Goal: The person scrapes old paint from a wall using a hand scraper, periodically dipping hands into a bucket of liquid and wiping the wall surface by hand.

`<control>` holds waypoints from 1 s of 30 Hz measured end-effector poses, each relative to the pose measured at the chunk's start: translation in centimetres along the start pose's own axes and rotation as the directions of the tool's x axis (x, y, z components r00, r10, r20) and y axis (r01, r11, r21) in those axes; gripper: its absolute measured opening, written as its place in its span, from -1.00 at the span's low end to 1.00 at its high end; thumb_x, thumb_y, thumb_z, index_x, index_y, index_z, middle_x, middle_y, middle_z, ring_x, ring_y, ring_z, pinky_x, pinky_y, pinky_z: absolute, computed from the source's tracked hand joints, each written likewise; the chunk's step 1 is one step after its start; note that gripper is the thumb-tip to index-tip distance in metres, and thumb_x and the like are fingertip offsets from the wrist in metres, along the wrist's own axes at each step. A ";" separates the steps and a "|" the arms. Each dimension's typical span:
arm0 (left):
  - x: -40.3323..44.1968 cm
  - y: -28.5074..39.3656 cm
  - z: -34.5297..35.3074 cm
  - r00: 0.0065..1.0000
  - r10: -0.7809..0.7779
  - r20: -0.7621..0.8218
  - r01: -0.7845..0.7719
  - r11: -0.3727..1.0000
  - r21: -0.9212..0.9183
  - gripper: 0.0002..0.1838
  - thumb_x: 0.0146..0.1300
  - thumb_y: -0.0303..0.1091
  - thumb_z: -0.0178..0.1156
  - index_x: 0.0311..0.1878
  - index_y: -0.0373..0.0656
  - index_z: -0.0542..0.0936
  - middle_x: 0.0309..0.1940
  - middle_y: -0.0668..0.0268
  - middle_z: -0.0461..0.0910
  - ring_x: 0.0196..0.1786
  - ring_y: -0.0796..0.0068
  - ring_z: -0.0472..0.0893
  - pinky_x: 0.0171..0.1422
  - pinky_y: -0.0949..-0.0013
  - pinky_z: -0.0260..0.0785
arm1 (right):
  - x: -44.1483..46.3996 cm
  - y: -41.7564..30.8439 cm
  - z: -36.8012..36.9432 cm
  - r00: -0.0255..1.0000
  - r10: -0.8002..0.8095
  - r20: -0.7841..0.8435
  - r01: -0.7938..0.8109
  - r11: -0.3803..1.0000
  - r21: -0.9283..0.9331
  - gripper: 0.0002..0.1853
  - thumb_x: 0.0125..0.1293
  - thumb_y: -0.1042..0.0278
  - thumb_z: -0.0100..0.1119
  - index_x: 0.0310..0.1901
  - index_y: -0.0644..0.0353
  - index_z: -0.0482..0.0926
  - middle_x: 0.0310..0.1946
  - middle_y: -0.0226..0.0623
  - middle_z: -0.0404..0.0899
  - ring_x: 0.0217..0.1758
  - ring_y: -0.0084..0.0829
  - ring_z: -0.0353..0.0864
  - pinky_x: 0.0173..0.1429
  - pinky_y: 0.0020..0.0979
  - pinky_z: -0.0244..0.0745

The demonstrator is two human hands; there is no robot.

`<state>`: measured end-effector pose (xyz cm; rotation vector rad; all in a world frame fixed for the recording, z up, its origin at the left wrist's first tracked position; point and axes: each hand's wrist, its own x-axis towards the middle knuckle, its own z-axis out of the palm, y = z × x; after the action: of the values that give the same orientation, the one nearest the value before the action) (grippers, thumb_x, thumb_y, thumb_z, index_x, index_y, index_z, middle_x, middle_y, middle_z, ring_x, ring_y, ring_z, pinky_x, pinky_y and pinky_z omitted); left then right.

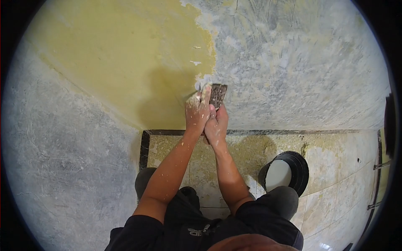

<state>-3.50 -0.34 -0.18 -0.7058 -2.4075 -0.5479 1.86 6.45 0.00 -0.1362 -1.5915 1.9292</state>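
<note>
My right hand [216,129] is wrapped around the handle of a paint scraper [218,95]. Its wide blade points up toward the wall and is caked with dark, speckled residue. Pressed close beside it is my left hand [196,113], spotted with pale paint flecks, its fingers along the blade's left edge. A thin grey edge shows by the left fingertips, but what it belongs to is hidden. Both hands are in front of the wall [125,54], at the border between yellow paint and bare grey plaster [284,75].
A black bucket [300,170] with whitish liquid stands on the tiled floor [322,167], close to my right knee. Yellow paint scrapings cover the tiles along the wall base. A scraped grey side wall [75,159] meets the yellow wall on the left.
</note>
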 end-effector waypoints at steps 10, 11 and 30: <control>-1.3 0.9 -0.7 0.967 -0.231 0.108 0.245 0.958 -0.148 -0.56 0.40 -0.08 -0.06 -0.03 -0.32 0.52 -0.23 -0.02 0.57 -0.20 -0.04 0.53 -0.08 0.09 0.38 | -1.4 2.1 -0.6 0.994 0.102 0.042 -0.095 0.985 -0.145 -0.79 0.44 0.40 -0.13 -0.08 0.34 0.46 -0.27 -0.27 0.58 -0.26 -0.49 0.45 -0.11 -0.42 0.37; -1.1 0.8 -0.4 0.966 -0.234 0.111 0.249 0.957 -0.148 -0.56 0.40 -0.08 -0.06 -0.03 -0.32 0.52 -0.23 -0.02 0.57 -0.20 -0.04 0.53 -0.08 0.09 0.38 | -1.7 2.0 -0.8 0.990 0.126 0.065 -0.117 0.985 -0.126 -0.79 0.44 0.40 -0.14 -0.09 0.34 0.46 -0.28 -0.26 0.58 -0.28 -0.48 0.45 -0.12 -0.41 0.37; -1.4 -1.0 1.2 0.993 0.013 -0.114 -0.006 0.998 0.055 -0.36 0.04 -0.46 0.19 0.29 -0.15 0.35 -0.25 0.05 0.57 -0.22 0.09 0.58 -0.20 0.11 0.42 | -0.9 2.8 0.6 0.999 -0.020 -0.033 0.020 1.000 0.009 -0.84 0.34 0.49 -0.07 -0.15 0.34 0.49 -0.50 -0.13 0.53 -0.40 -0.46 0.43 -0.28 -0.33 0.35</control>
<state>-3.60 -1.00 -2.13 -0.6449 -2.3031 -0.5028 1.18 5.27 -2.62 -0.1471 -1.5568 1.9090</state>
